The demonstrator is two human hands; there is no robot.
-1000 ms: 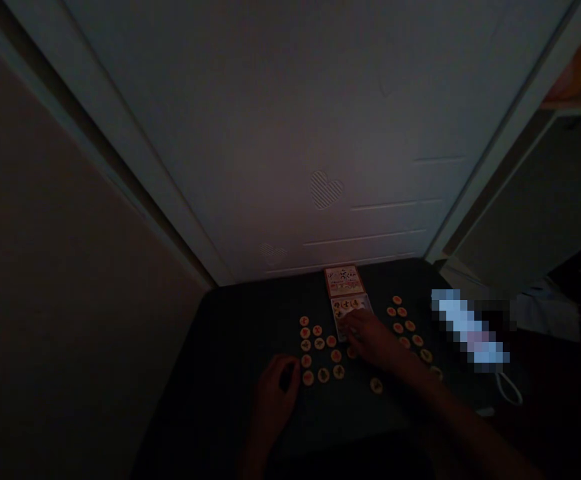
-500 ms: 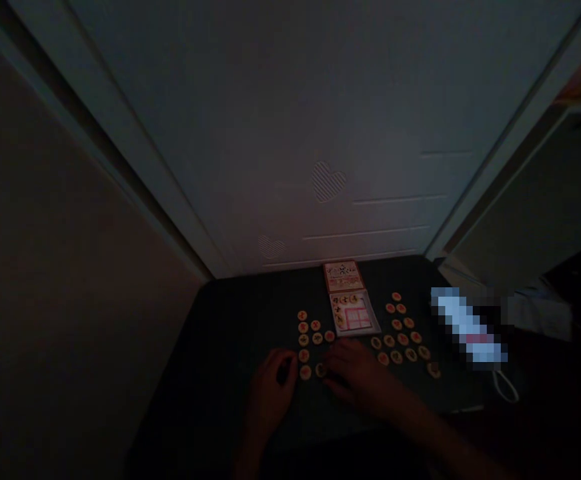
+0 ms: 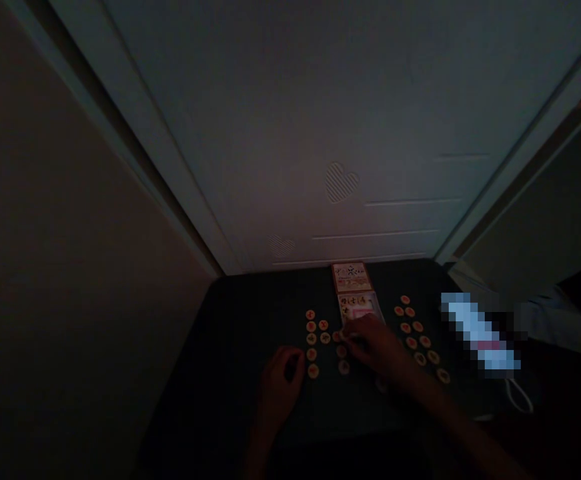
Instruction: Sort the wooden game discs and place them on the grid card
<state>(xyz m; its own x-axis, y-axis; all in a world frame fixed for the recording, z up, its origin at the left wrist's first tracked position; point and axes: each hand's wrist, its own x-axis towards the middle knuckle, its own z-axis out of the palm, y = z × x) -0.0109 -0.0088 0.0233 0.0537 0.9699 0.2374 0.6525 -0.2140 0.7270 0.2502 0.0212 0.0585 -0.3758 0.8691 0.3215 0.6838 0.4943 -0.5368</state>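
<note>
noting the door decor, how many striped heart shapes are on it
2: a larger striped heart mid-door, a fainter one lower left above the dark table. Darkness may hide more.

The dark counter (image 3: 230, 313) bore round game pieces (image 3: 311, 327) in two clusters, an open box (image 3: 354, 293) lying between them.

The picture is very dim and grainy. Faint light falls on the door (image 3: 320, 133) in the upper middle; the frame corners are almost black, edges bend outward.
</note>
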